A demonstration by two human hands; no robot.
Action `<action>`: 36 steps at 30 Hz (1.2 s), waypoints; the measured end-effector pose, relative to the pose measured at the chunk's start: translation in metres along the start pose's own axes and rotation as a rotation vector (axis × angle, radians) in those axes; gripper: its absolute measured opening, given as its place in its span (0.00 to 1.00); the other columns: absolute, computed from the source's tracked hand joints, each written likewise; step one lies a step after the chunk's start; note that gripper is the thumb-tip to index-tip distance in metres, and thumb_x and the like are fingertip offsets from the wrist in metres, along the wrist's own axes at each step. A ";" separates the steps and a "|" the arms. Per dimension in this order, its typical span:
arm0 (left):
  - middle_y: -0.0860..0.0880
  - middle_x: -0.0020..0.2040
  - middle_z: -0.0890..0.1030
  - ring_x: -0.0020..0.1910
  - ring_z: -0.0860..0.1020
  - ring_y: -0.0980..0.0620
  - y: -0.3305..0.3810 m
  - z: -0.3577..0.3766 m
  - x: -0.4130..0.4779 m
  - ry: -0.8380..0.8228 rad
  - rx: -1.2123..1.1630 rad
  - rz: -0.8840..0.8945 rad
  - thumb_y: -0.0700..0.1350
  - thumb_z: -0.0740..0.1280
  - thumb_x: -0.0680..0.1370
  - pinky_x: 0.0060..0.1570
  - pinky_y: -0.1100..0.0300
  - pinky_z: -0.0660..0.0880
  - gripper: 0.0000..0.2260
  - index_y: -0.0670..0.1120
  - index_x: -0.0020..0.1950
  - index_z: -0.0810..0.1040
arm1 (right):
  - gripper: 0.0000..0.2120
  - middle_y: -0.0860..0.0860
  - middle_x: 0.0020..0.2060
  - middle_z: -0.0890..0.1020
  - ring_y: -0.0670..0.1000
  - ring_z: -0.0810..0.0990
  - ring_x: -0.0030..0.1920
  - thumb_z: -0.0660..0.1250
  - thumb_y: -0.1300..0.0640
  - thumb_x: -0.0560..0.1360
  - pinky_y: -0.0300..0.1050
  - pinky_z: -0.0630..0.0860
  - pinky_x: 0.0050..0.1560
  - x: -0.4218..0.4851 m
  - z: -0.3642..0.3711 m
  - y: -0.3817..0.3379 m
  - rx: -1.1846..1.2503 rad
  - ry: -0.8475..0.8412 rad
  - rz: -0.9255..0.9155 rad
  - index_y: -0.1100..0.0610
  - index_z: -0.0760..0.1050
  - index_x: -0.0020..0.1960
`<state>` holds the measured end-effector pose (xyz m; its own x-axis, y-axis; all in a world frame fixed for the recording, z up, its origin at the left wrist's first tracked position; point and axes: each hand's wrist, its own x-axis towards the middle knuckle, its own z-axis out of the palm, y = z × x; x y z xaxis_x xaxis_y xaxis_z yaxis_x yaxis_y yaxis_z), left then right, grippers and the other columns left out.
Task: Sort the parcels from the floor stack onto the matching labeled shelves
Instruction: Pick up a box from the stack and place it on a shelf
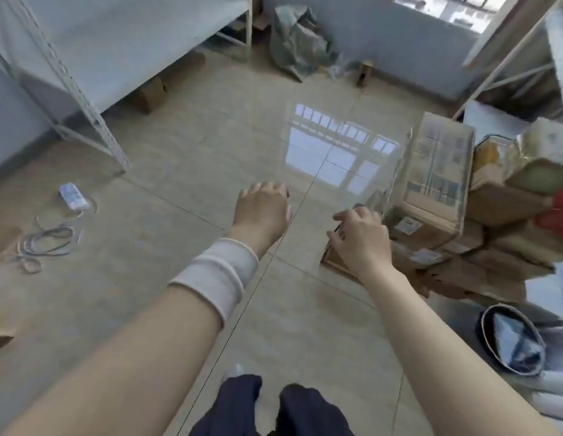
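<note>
Reaching forward, both hands are noted empty: left hand point(263, 206) loosely curled, right hand point(359, 237) spread beside the parcels point(437, 171) stacked on the floor point(179, 152) to its right. With many boxes stacked there, sorting onto the shelf point(116, 42) beyond the left hand is judged largely outstanding.

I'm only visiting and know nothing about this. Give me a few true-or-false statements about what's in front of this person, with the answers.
1. Neither the left hand nor the right hand grips a parcel. True.
2. The white wristband is worn on the right side. False: it is on the left forearm.
3. The cardboard parcels are piled to the person's right. True.
4. The power strip sits on a shelf. False: it lies on the floor to the left, beside its coiled cable.
</note>
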<state>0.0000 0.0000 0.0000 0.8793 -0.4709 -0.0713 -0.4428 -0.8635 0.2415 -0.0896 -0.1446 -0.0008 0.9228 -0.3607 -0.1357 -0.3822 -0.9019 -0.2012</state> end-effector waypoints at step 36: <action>0.45 0.62 0.74 0.63 0.70 0.43 -0.065 0.048 0.511 -0.391 0.101 0.350 0.47 0.59 0.79 0.59 0.54 0.65 0.14 0.44 0.64 0.71 | 0.19 0.54 0.63 0.72 0.55 0.66 0.67 0.62 0.49 0.77 0.48 0.63 0.63 0.471 0.037 -0.021 0.020 -0.171 0.458 0.55 0.69 0.66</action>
<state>0.4697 -0.1936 -0.0981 0.5537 -0.7491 -0.3638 -0.7294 -0.6470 0.2221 0.3511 -0.2865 -0.0966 0.6385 -0.6738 -0.3720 -0.7495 -0.6542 -0.1014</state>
